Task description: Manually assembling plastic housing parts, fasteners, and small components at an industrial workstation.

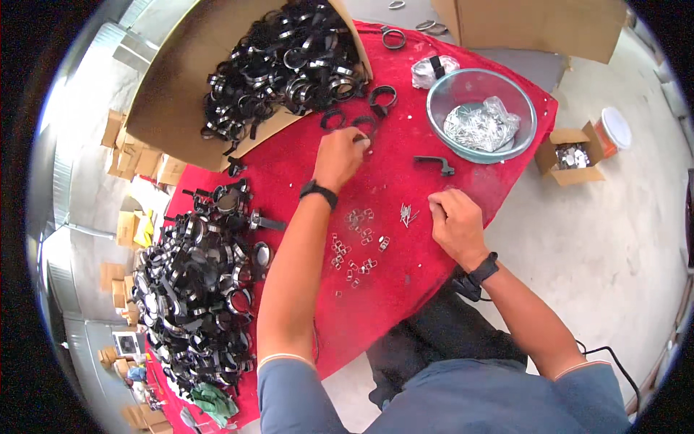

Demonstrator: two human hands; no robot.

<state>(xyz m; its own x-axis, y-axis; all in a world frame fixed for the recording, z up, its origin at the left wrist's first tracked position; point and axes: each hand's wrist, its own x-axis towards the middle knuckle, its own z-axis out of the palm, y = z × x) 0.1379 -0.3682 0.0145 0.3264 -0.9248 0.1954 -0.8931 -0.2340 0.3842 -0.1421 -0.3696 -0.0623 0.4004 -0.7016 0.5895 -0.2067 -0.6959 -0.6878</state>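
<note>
My left hand (340, 160) reaches to the far side of the red-covered table, fingers closed beside a black watch-like band (362, 123). A small dark bit shows at its fingertips; I cannot make out what it is. Two more black bands, one round (332, 120) and one with a strap (382, 100), lie near it. My right hand (458, 226) rests lower on the right, thumb and finger pinched; whatever they hold is too small to tell. Just left of it lie thin metal pins (408, 215). Small metal buckles (359, 246) are scattered between my forearms.
A cardboard box (177, 79) of black bands lies tipped at the far left. Below it is a heap of watch-like pieces (191, 289). A basin (431, 119) holds bagged metal pins; a black lever-like piece (435, 164) lies before it. A small carton (576, 176) stands off the table's right edge.
</note>
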